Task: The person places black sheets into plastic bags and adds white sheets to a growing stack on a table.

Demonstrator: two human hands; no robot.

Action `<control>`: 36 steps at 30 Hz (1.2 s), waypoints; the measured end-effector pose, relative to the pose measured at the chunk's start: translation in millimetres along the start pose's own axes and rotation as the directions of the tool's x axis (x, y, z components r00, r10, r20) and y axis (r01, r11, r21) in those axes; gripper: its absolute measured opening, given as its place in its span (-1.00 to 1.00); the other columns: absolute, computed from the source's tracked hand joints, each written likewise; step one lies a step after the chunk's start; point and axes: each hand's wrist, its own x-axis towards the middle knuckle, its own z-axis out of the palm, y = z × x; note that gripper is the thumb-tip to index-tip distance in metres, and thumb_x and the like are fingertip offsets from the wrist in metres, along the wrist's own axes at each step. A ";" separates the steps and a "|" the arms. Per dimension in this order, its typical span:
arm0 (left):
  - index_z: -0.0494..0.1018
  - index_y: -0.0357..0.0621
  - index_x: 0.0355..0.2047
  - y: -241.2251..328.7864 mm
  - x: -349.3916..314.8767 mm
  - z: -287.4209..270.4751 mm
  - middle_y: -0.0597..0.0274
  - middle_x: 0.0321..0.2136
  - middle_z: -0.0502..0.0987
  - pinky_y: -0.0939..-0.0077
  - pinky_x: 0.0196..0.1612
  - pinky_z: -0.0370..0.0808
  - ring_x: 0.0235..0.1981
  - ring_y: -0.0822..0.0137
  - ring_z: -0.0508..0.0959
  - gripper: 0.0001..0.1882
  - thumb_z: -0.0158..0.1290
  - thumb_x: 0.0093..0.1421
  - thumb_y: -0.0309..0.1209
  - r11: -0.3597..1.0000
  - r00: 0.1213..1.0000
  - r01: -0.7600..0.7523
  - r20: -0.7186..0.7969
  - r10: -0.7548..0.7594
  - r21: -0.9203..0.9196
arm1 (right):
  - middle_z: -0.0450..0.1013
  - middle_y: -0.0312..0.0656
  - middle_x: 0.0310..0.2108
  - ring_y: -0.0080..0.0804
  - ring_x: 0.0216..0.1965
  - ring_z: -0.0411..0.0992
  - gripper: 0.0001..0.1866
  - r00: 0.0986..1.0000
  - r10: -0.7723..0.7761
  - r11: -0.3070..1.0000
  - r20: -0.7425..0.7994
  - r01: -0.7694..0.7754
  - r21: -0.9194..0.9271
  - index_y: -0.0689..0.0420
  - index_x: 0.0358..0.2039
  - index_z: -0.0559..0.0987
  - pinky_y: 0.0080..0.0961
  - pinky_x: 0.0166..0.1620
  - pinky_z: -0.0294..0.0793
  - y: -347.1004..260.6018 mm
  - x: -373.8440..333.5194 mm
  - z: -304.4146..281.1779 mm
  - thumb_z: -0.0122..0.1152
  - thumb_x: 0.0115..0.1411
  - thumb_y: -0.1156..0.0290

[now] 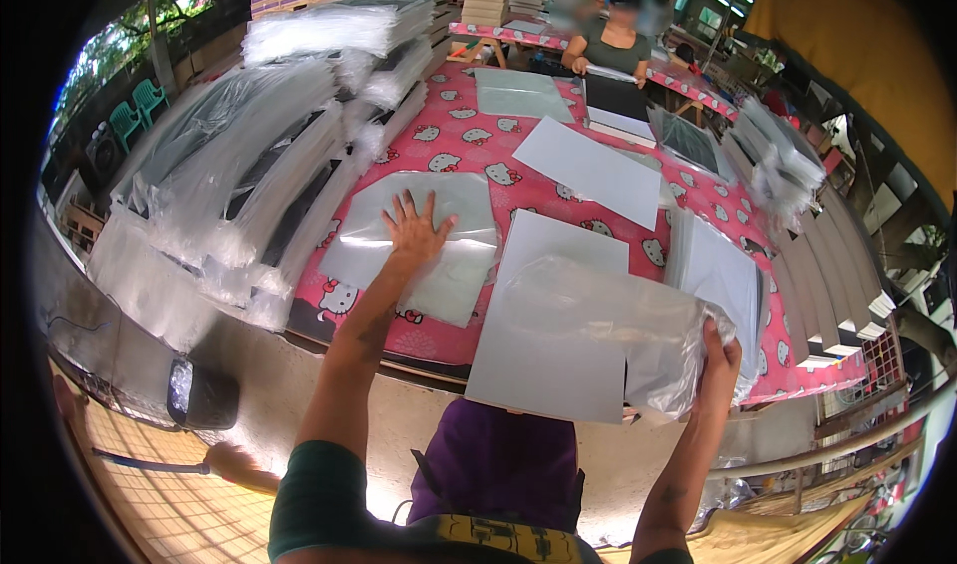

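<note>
Plastic bag (pixel 598 290), clear and wrinkled, lay on the near side of the table, spread partly over a large white board (pixel 538 370) and running off its right edge. The right hand (pixel 723 363) was clamped on the bag's right end, thumb and fingers pressing the film together. Whether any of the board sat inside the bag, I could not tell. The film looked very light, limp and slippery, apt to crease or cling; a pinch at a corner or along the edge, as here, seemed the surest hold. The board seemed stiff but thin, its corners easily dented, so it would have been best taken flat by two opposite edges.

A little farther off, the left hand (pixel 419 230) rested palm down, fingers spread apart and closed on nothing, upon flat clear film (pixel 454 290). That too appeared slick, and liable to slide under a light push. Pink patterned cloth (pixel 414 341) showed around it.

Beyond lay another white board (pixel 593 170), set at a slant, then a pale flat sheet (pixel 520 95). At the far end, a co-worker (pixel 618 43) stood by a dark panel (pixel 613 95).
</note>
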 end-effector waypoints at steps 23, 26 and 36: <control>-0.17 0.21 0.35 15.6 42.1 16.6 -0.14 0.33 -0.32 -0.34 0.20 -0.50 0.33 -0.21 -0.43 0.02 -0.40 0.00 0.50 0.999 0.918 0.028 0.395 -0.038 0.031 | 0.44 -0.18 -0.09 -0.36 -0.09 0.43 -0.59 1.000 0.018 0.973 0.021 -0.022 0.232 0.19 0.02 0.39 -0.39 0.03 0.38 21.3 -9.0 42.6 0.11 0.23 0.26; -0.14 0.20 0.34 -0.8 33.5 9.6 -0.18 0.33 -0.30 -0.35 0.21 -0.47 0.33 -0.21 -0.39 -0.02 -0.39 0.03 0.47 0.996 0.962 -0.089 0.261 0.082 0.016 | 0.38 -0.15 0.00 -0.29 0.00 0.37 -0.52 0.998 0.064 0.950 -0.018 -0.055 0.308 0.21 0.06 0.37 -0.34 0.06 0.36 15.0 -13.0 25.0 0.01 0.27 0.13; 0.14 0.23 0.25 3.8 -100.7 -66.8 -0.27 0.29 -0.13 -0.41 0.18 -0.18 0.32 -0.28 -0.21 -0.12 -0.01 -0.01 0.33 0.990 0.917 -0.139 0.379 0.124 0.011 | 0.42 -0.18 -0.08 -0.38 -0.06 0.40 -0.60 0.991 0.123 0.938 -0.044 -0.102 0.331 0.20 0.03 0.36 -0.31 0.00 0.41 37.3 -35.8 46.1 0.14 0.21 0.36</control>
